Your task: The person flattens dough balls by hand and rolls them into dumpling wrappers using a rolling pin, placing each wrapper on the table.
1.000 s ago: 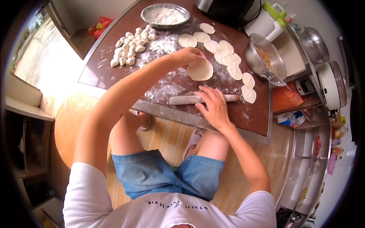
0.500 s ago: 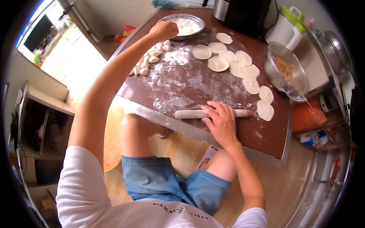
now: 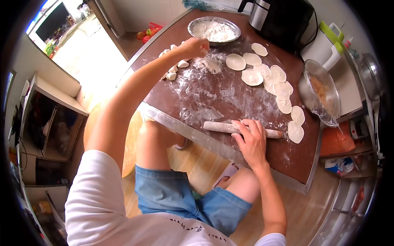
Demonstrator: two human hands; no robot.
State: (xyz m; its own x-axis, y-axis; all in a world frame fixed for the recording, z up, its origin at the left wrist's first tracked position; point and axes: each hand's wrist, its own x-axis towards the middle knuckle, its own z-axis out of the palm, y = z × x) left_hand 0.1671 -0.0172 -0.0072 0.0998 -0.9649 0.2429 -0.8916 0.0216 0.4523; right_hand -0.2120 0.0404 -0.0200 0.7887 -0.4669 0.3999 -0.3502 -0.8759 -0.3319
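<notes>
My left hand point(image 3: 196, 47) is closed, fingers curled together with white flour at the fingertips, just in front of the metal bowl of flour point(image 3: 234, 37). A loose heap of flour point(image 3: 211, 64) lies on the brown tabletop beneath it. Small dough pieces point(image 3: 183, 64) sit beside that wrist, partly hidden by the forearm. My right hand point(image 3: 252, 141) rests over a floured wooden rolling pin point(image 3: 221, 126) near the table's front edge, thumb and fingers around it. Several thin round dough wrappers point(image 3: 252, 77) spread in a curving line to the right, some overlapping.
A metal bowl with filling under plastic wrap point(image 3: 330, 96) stands at the table's right edge. Behind are a black appliance point(image 3: 283, 24) and a white jug with a green lid point(image 3: 320, 49). The table has a metal edge point(image 3: 197, 137). Red bags point(image 3: 154, 28) lie beyond its left side.
My left hand has moved from over the flour bowl down to the tabletop, and a flour heap shows below it. My right hand stays on the rolling pin. The view has shifted slightly.
</notes>
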